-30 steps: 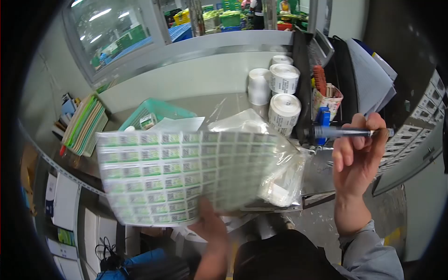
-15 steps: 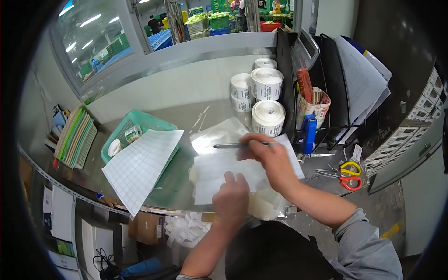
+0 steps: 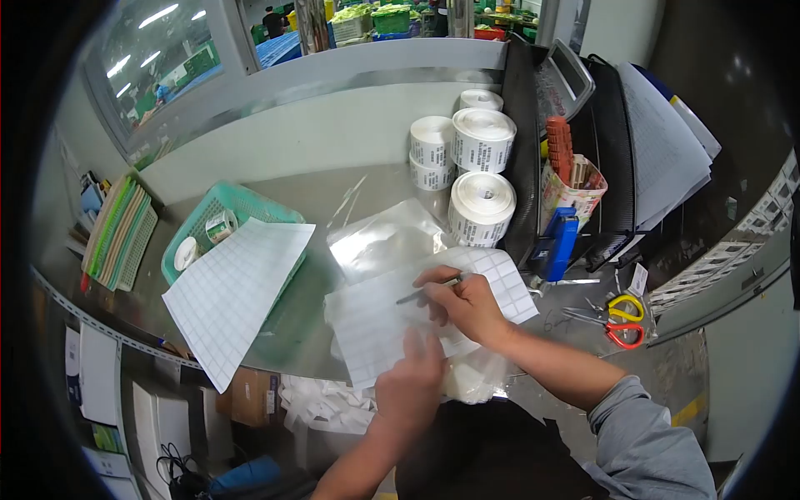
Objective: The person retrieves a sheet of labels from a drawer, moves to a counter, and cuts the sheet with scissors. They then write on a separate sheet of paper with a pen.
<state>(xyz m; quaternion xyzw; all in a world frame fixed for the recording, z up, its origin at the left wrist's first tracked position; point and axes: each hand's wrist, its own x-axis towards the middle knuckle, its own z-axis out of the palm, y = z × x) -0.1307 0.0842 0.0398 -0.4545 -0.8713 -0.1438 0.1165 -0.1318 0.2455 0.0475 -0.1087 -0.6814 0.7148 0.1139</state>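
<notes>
A dark pen [image 3: 410, 297] is gripped in my right hand [image 3: 462, 307], its tip low over a white sheet of grid-ruled paper [image 3: 367, 325]. My left hand [image 3: 408, 379] is at the sheet's lower edge, its fingers smeared by motion. Behind the sheet lies a clear plastic sleeve [image 3: 383, 242], and a yellowish plastic bag [image 3: 475, 379] sits beneath its front edge. To the left, another grid sheet [image 3: 242, 287] rests across a green basket [image 3: 229, 196] with rolls of tape in it.
Label rolls [image 3: 482, 204] are stacked at the back. Right of them stand black file trays [image 3: 612, 158], a pen cup [image 3: 575, 196] and a blue stapler [image 3: 562, 246]. Red and yellow scissors [image 3: 621, 321] lie at the right. Notebooks [image 3: 121, 229] fill a holder at far left.
My right hand has lowered the pen toward the sheet and shifted slightly left. The sheet now lies turned at an angle, its gridded right end showing. The camera view has shifted a little.
</notes>
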